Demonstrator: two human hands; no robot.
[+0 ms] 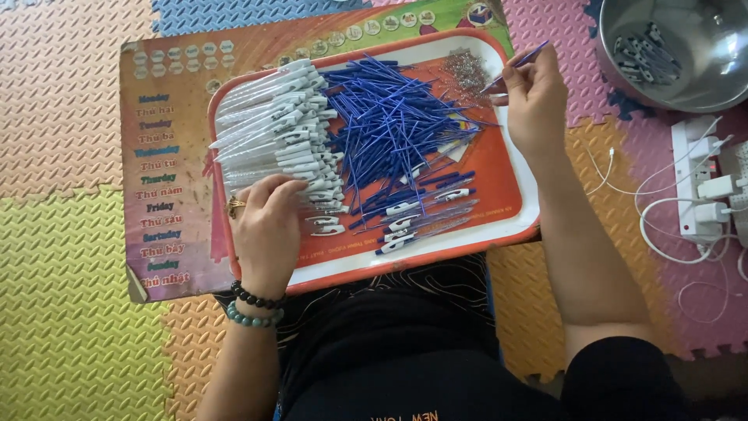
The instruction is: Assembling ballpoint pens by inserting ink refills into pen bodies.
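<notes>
Your left hand [267, 226] lay on the orange tray [510, 183], fingers [284, 189] curled loosely onto the white pen barrels [276, 129]. Your right hand [536, 97] hovered at the tray's far corner, fingers pinched shut on a blue refill [516, 62], beside the refill pile [389, 125].

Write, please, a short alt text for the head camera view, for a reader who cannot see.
Seen from above, the right hand holds a blue pen refill over an orange tray of refills and white pen barrels. The left hand rests on the barrels.
</notes>
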